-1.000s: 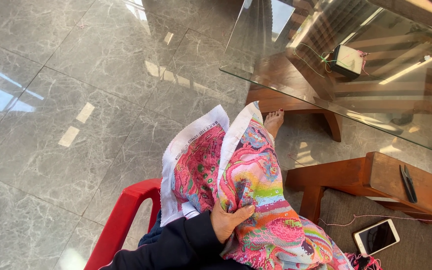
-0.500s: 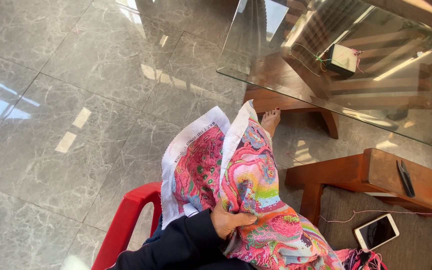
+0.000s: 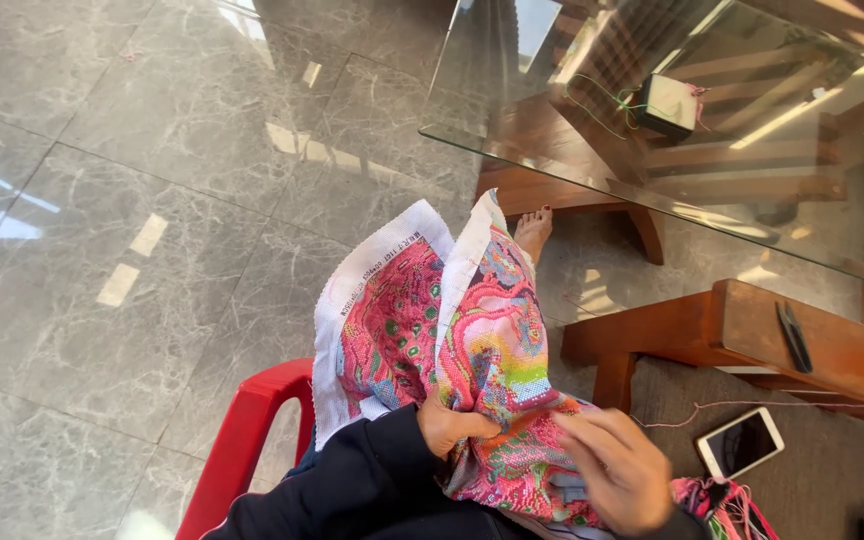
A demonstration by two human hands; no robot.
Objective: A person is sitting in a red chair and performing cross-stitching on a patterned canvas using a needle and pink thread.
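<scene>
A colourful cross-stitch cloth (image 3: 472,350), mostly pink with a white border, lies draped over my lap. My left hand (image 3: 452,425), in a dark sleeve, pinches a fold of the cloth near its middle. My right hand (image 3: 617,470) hovers over the cloth's lower right part, fingers curled together, blurred; a thin pink thread (image 3: 742,405) runs from near it off to the right. Whether it holds a needle is too small to see. My bare foot (image 3: 534,232) shows beyond the cloth.
I sit on a red plastic chair (image 3: 242,445) on a grey marble floor (image 3: 152,200). A glass-topped table (image 3: 712,130) with wooden legs stands ahead right, a small box (image 3: 666,105) on it. A phone (image 3: 740,442), dark scissors (image 3: 793,336) on a wooden ledge, and thread bundles (image 3: 727,505) lie to the right.
My right hand has come into view at the lower right, over the cloth. The left hand stays pinched on the cloth. The view has shifted a little.
</scene>
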